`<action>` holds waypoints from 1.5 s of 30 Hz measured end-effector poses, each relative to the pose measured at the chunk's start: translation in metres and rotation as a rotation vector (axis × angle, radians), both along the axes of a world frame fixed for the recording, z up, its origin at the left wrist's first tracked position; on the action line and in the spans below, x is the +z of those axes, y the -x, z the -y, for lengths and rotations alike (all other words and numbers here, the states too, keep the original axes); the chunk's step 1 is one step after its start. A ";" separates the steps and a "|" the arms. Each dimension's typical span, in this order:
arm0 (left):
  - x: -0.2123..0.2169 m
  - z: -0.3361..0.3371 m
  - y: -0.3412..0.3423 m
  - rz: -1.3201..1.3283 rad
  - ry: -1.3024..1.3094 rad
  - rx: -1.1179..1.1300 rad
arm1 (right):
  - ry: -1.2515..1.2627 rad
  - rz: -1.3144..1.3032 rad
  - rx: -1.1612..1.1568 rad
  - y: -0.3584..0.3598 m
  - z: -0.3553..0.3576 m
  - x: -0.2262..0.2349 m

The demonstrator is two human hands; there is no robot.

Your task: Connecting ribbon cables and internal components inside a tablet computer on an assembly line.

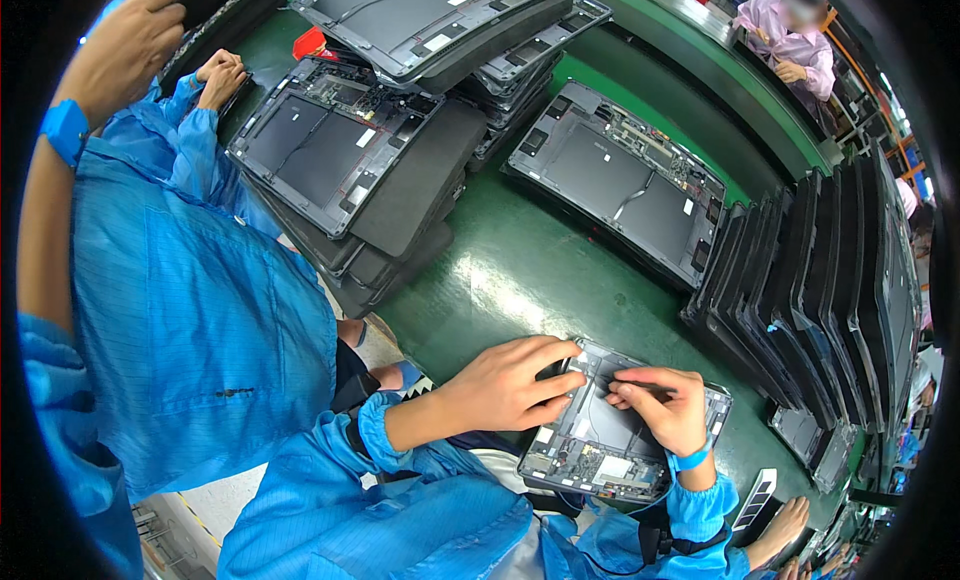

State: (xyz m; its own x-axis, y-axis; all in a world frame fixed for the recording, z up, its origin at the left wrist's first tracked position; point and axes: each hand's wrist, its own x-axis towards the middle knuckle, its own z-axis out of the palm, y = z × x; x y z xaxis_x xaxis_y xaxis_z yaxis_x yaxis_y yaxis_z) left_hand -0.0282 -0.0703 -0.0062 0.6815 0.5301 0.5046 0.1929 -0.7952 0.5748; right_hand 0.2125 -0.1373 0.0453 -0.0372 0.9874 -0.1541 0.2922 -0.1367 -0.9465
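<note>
Opened tablet (pixel 603 432), its inner parts exposed, lies at the near edge of the green bench (pixel 480 290), beneath the person's two hands; the left hand (pixel 520 385) rests on its left side, fingers spread apart; the right hand (pixel 662 408) is bent over its middle, thumb and fingertips drawn close together, though whether they grip anything cannot be told; a blue wristband (pixel 690 458) encircles the right wrist. Beyond the hands, a larger opened device (pixel 620 185) lies on the bench; to its right, dark panels (pixel 810 290) lean side by side in a long row; to its left, further opened devices (pixel 335 145) are piled in stacks. At the left is a co-worker in blue (pixel 205 310); at the upper right, a co-worker in pink (pixel 795 55).
</note>
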 end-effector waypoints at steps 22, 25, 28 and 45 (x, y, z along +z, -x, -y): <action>-0.002 -0.011 -0.003 0.002 -0.055 0.000 | -0.136 0.188 0.174 -0.002 -0.014 -0.015; -0.003 -0.010 -0.003 0.001 -0.064 0.008 | -0.132 0.170 0.158 -0.001 -0.013 -0.015; -0.004 -0.010 -0.004 0.006 -0.075 0.017 | -0.200 0.224 0.149 0.003 -0.011 -0.014; -0.004 -0.002 -0.006 -0.019 -0.146 0.096 | -0.467 0.513 0.028 0.039 0.025 -0.011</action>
State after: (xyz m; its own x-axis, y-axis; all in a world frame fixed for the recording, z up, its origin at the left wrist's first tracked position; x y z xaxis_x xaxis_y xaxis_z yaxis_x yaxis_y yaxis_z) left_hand -0.0222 -0.0680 -0.0102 0.6415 0.5154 0.5682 0.2818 -0.8472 0.4504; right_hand 0.1737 -0.1621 0.0345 -0.0993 0.9544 0.2815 0.7157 0.2651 -0.6461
